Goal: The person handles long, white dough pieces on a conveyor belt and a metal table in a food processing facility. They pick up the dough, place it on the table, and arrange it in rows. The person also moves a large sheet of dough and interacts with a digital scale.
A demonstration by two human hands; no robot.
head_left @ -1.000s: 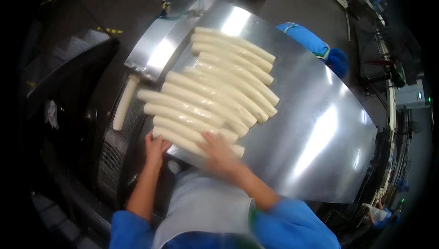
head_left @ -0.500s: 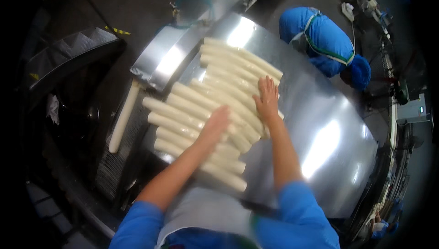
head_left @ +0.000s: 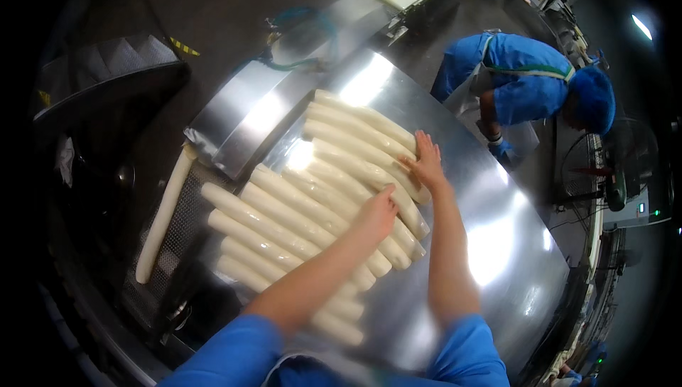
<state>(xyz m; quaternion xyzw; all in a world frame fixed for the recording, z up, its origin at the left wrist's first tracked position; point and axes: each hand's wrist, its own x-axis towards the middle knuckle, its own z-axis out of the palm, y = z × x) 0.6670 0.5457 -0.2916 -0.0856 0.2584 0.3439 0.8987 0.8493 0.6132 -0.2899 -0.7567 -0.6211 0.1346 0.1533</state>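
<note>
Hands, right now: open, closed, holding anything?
Left hand: fingers curled at a pale roll; whether its grip is closed on it, can't tell.
Right hand: open, fingers spread, at the ends of other rolls.

Long, cream-coloured rolls (head_left: 280, 209), smooth and glossy, lay flat side by side on the shiny metal table (head_left: 526, 266), each slanting from upper left to lower right, their ends staggered rather than flush. Many lay against or just beside their neighbours, several bending in a gentle curve, and the nearest were partly hidden from view. A separate roll (head_left: 165, 218), equally pale and slender, lay apart on the left along a dark mesh surface (head_left: 186, 241).
</note>
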